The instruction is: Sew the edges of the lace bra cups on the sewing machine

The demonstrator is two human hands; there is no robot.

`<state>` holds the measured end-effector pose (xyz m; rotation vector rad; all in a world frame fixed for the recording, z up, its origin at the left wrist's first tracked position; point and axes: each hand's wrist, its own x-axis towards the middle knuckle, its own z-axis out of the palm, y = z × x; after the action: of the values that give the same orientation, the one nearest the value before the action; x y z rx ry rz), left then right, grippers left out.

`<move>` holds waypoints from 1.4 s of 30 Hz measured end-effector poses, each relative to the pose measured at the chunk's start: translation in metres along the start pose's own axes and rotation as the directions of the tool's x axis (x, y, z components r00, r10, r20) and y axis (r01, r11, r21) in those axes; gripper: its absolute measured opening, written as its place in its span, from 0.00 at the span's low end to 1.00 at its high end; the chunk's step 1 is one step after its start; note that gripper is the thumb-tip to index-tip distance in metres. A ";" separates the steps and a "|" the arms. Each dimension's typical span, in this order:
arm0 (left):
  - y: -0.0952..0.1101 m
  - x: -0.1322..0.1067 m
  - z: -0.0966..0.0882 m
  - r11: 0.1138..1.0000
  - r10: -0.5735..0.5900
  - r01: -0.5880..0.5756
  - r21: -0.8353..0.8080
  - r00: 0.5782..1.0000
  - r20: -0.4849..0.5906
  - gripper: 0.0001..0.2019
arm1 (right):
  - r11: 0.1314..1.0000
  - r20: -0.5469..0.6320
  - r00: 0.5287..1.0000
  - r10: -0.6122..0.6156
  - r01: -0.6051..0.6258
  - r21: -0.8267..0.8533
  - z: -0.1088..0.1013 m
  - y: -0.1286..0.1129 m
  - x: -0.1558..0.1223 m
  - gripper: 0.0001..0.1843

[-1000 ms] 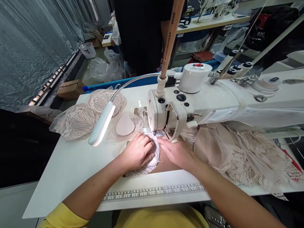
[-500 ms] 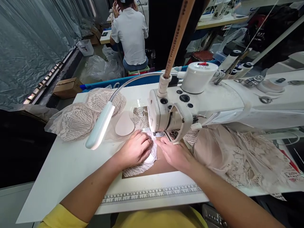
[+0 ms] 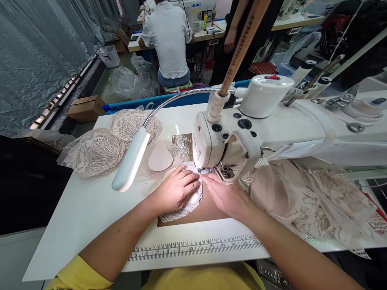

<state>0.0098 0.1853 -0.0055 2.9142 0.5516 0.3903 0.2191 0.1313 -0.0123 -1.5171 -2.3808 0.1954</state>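
Observation:
A pale lace bra cup [image 3: 193,204] lies under the sewing machine's needle area, on a brown plate [image 3: 216,207]. My left hand [image 3: 177,188] is curved over the cup from the left, fingers bent and close together on the lace; its thumb is mostly hidden. From the right, my right hand [image 3: 225,193] brings its fingertips to the cup's edge, close by the presser foot [image 3: 207,171]. Those fingertips look pinched at the edge, though what lies between them is partly hidden. The white sewing machine head [image 3: 208,141] stands directly above.
A lamp [image 3: 131,161] on a bent metal neck hangs left of the machine. Lace cups [image 3: 95,153] are piled at the left, beside a smooth teardrop pad [image 3: 160,156]. More lace garments [image 3: 302,197] heap at the right. A printed ruler [image 3: 193,247] marks the front edge. A person [image 3: 167,40] sits beyond.
The view has shifted slightly, so the machine appears farther right. My left fingers lie more stretched over the lace cup. A standing person's arm now shows at the back.

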 end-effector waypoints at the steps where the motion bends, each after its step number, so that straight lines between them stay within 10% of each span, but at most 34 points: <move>1: 0.000 -0.001 0.001 1.000 -0.008 0.008 0.002 1.000 -0.004 0.16 | 1.000 0.002 1.000 -0.012 0.012 -0.002 0.000 -0.001 -0.001 0.22; 42: -0.013 0.004 0.007 0.991 -0.130 0.130 0.010 0.989 -0.066 0.18 | 1.000 -0.006 1.000 0.022 -0.022 -0.006 0.012 0.002 0.000 0.22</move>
<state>0.0114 0.1978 -0.0132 2.8675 0.7524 0.4667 0.2170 0.1326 -0.0241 -1.5444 -2.3630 0.1885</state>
